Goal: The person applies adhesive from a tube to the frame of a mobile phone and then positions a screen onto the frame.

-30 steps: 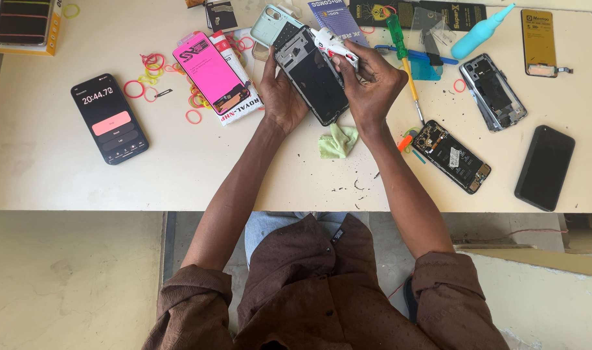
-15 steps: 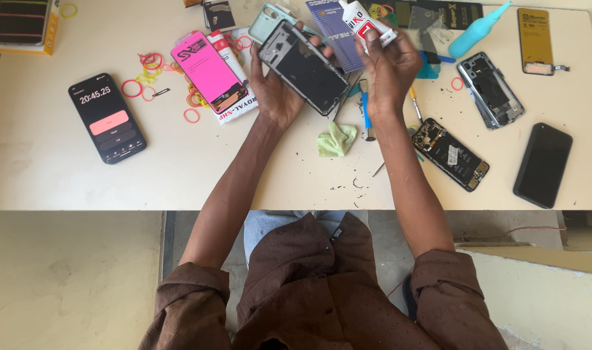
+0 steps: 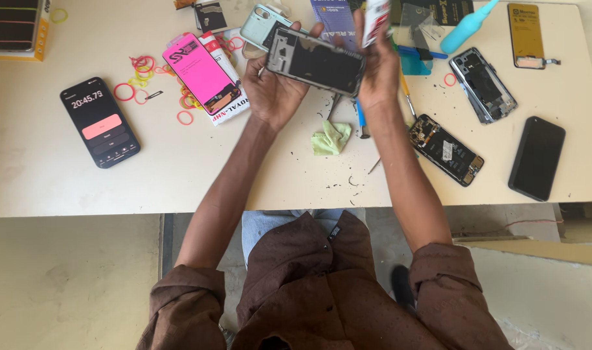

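Left hand (image 3: 270,91): curling its fingers around the left end of an opened phone frame (image 3: 315,63), thumb lying along the near edge, holding it up off the table (image 3: 37,168).
Right hand (image 3: 377,71): gripping the right end of the same frame, while the fingers are also pinching a small white and red tube (image 3: 375,16) that is pointing toward the far edge.
Opened phone frame: tilting above the middle of the table near its far edge, dark inner side showing, not touching the surface.
Green cloth (image 3: 331,137): lying crumpled on the table just under the hands, toward the near edge.
Pink phone case (image 3: 202,73): resting face up left of the left hand, with loose rubber bands (image 3: 134,81) scattering beside it.
Black phone (image 3: 100,121): sitting near the left edge, its screen showing a timer.
Stripped phone body (image 3: 446,149): lying right of the right forearm, boards exposed.
Second open frame (image 3: 482,84): lying farther back on the right.
Dark phone (image 3: 537,157): lying face down near the right edge.
Teal bottle (image 3: 467,27): lying by the far edge, right of the tube.
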